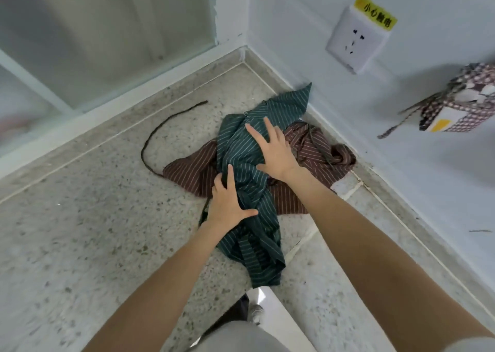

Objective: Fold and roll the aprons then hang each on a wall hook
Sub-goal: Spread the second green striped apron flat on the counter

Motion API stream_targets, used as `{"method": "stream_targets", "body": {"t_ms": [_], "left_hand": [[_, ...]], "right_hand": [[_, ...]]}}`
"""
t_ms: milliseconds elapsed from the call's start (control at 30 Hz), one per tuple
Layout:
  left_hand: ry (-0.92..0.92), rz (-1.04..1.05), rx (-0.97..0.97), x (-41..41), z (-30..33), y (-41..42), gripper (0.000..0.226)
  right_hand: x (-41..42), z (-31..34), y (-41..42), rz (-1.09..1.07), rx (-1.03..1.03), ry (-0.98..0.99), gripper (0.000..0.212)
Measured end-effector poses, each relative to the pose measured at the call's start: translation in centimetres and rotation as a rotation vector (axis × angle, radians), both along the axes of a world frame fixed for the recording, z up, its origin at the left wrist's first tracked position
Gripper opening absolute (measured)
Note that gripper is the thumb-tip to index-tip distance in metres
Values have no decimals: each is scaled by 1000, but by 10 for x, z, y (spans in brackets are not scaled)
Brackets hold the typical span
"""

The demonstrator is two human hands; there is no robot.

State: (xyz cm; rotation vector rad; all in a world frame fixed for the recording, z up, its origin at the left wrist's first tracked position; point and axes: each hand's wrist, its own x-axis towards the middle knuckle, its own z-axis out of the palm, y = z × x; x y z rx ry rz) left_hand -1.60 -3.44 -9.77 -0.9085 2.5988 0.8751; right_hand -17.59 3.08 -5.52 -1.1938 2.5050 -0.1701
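- Head view: a green apron (249, 190) with thin pale stripes lies crumpled on the speckled floor (80, 231), close to the corner where two walls meet.
- It lies across a brown apron (192, 172), also striped, which spreads out under it on both sides.
- A dark strap (158, 134) curves away from the brown apron over the floor to the left.
- The left hand (227, 201) rests on the green apron's near-middle part, fingers straight, thumb spread out to the right; it clasps nothing.
- The right hand (276, 150) lies flat on the green apron farther up, fingers splayed and straight, gripping nothing.
- On the right wall (428, 164) a third, checked apron (460, 105) hangs rolled in a bundle, its ties dangling to the left.
- A white socket (356, 43) with a yellow label (375, 12) sits on that wall, above the aprons on the floor.
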Motion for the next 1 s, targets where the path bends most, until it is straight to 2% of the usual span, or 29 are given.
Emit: {"method": "stream_targets", "body": {"t_ms": [67, 133, 200, 300, 367, 433, 500, 600, 700, 833, 1000], "left_hand": [[-4, 36, 39, -1, -3, 1, 129], [17, 46, 53, -2, -3, -1, 122], [67, 44, 54, -1, -2, -2, 113], [204, 77, 110, 2, 2, -5, 102], [310, 106, 153, 3, 10, -8, 98], [410, 151, 147, 6, 20, -9, 96], [486, 201, 104, 13, 30, -12, 93], [607, 187, 72, 30, 45, -14, 69], [726, 139, 54, 52, 60, -11, 37], [773, 158, -20, 78, 71, -7, 33], [807, 160, 44, 134, 99, 25, 36]], "right_hand": [[-11, -6, -19, 58, 104, 32, 112], [-19, -12, -32, 102, 171, 101, 108], [-25, -14, -39, 113, 159, 190, 90], [-32, -4, -33, 140, 93, 309, 45], [-35, 10, -20, 140, -43, 333, 31], [-36, 26, -2, 134, -273, 302, 30], [-36, 46, 15, 162, -405, 195, 38], [-20, 81, 40, 186, -429, -75, 46], [10, 101, 65, 202, -387, -202, 40], [48, 105, 93, 138, -387, -281, 23], [105, 107, 130, 120, -511, -345, 52]]}}
